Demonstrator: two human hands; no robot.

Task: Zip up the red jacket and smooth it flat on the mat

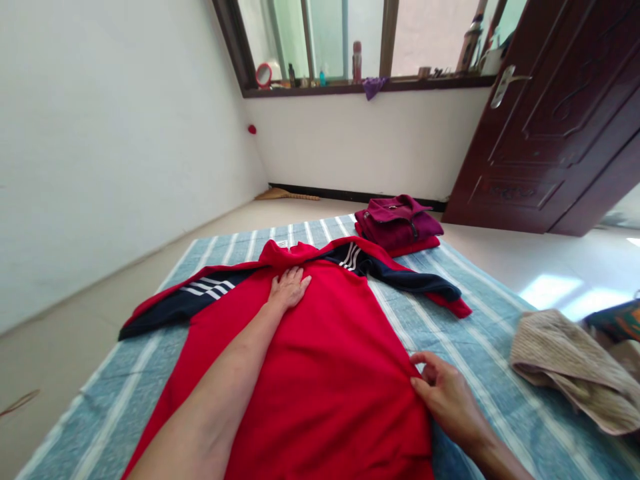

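Observation:
A red track jacket with navy sleeve panels and white stripes is spread over the striped bed cover, its sleeves out to both sides and its collar at the far end. My left hand lies flat on the cloth just below the collar, fingers apart. At the jacket's right side edge, my right hand pinches the fabric between thumb and fingers, and creases run from that spot.
Folded maroon and red clothes sit at the bed's far corner. A beige ribbed cloth lies at the right edge among other bundled fabric. Beyond stand a window sill with small items, a dark red door and a broom.

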